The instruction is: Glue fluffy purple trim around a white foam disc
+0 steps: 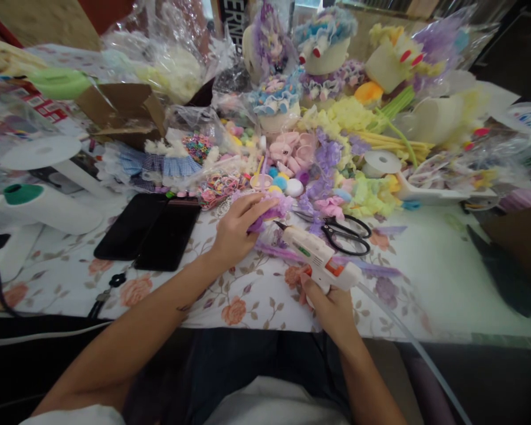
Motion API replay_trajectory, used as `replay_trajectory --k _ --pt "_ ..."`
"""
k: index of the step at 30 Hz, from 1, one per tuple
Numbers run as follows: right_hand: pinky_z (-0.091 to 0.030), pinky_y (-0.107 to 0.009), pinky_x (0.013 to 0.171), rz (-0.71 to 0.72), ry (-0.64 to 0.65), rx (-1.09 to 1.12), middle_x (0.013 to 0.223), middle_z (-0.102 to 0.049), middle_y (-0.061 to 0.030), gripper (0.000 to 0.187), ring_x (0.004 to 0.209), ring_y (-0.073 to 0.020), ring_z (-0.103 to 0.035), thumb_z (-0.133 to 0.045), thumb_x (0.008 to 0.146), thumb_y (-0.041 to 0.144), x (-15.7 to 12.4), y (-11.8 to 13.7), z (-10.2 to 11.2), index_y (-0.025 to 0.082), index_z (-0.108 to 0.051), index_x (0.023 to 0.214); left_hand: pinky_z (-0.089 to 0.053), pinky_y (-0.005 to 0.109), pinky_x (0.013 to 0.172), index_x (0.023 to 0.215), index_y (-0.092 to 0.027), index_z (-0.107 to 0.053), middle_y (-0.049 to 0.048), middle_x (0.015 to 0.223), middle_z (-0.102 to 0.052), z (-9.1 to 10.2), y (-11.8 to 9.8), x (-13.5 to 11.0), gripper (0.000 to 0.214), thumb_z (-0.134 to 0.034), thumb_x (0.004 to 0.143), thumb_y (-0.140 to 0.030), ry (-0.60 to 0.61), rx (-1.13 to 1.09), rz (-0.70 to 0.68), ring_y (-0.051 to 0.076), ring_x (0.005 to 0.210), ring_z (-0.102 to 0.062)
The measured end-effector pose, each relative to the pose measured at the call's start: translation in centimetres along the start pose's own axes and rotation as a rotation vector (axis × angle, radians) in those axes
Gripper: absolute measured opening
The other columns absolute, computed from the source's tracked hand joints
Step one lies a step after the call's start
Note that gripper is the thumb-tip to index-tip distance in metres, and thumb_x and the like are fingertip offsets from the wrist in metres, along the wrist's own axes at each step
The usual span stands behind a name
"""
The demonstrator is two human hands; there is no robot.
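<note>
Left of black-handled scissors, we are pinching purple ruffle with left hand; right hand gripping hot-glue gun.

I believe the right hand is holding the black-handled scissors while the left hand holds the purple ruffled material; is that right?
Not quite: the head view shows the right hand holding a white glue gun; the scissors lie beside it. The left hand does hold the purple ruffled material.

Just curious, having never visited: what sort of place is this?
Probably a craft workspace: the right hand holds a glue gun, the left hand holds purple ruffled trim, and scissors lie nearby.
</note>
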State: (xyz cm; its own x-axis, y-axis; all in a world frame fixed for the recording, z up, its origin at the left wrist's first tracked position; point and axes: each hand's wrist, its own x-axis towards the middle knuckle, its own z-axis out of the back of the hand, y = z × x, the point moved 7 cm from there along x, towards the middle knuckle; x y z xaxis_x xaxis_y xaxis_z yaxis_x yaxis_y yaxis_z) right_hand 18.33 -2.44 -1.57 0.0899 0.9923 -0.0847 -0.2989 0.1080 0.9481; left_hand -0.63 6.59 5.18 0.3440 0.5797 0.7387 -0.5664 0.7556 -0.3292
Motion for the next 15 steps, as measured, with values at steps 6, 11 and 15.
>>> replay_trajectory --k 6,11,15 --pt "-0.04 -0.027 0.049 -0.02 -0.027 0.023 0.051 -0.061 0.0008 0.022 0.048 -0.015 -0.053 -0.059 0.08 0.039 0.0 -0.3 0.2 0.02 -0.066 0.073 -0.047 0.039 0.105 0.134 -0.025 -0.058 0.0091 0.127 -0.061 -0.1 0.4 -0.1 0.049 -0.054 0.087 -0.012 0.017 0.001 0.055 0.023 0.118 -0.059" --pt "-0.041 -0.025 0.046 -0.02 -0.051 0.149 0.048 -0.059 0.0007 0.021 0.046 -0.013 -0.052 -0.062 0.078 0.038 0.3 0.1 0.2 0.018 -0.066 0.07 -0.044 0.04 0.109 0.13 -0.022 -0.061 0.0087 0.127 -0.065 0.0 1.3 0.1 0.043 -0.064 0.087 -0.025 -0.01 -0.107 0.182 0.024 0.12 -0.059" --pt "-0.037 -0.022 0.037 -0.043 0.028 0.34 0.052 -0.06 0.0024 0.026 0.038 -0.0106 -0.048 -0.063 0.077 0.04 0.1 0.5 0.7 0.017 -0.068 0.087 -0.041 0.043 0.113 0.129 -0.021 -0.062 0.0086 0.13 -0.065 0.3 3.7 -0.1 0.055 -0.076 0.077 -0.029 -0.081 -0.251 0.464 0.025 0.123 -0.058"
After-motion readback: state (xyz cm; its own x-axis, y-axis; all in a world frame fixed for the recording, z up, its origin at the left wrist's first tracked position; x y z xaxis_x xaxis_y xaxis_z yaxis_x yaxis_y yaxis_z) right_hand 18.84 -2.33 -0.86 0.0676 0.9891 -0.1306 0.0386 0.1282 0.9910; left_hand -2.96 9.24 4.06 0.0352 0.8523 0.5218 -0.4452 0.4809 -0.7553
